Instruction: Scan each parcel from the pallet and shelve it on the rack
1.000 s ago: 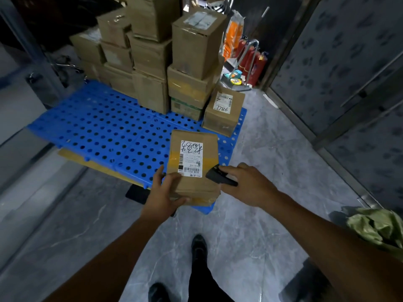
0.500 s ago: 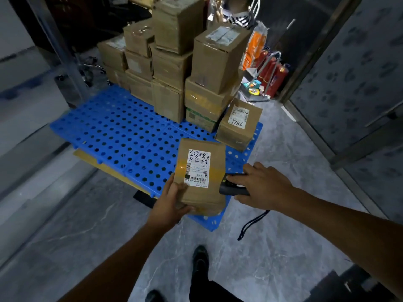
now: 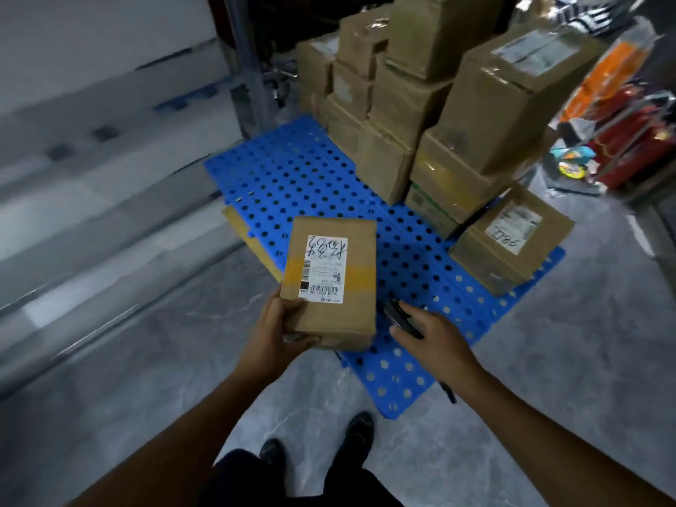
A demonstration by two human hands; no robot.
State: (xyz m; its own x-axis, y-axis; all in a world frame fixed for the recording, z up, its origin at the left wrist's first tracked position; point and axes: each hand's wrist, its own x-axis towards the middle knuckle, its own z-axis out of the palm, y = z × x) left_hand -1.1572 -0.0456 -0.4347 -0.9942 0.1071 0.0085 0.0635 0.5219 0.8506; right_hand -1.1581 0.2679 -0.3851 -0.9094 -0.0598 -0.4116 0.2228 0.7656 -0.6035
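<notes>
Above pallet (image 3: 292, 177) edge, left hand (image 3: 272, 333) grips parcel (image 3: 334, 283).

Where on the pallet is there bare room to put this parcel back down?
The pallet is bare across its left half, from the left edge to the stacked boxes, and along its near strip below the held parcel. The far right is crowded: the stack, with a lone labelled box at the right edge.
</notes>
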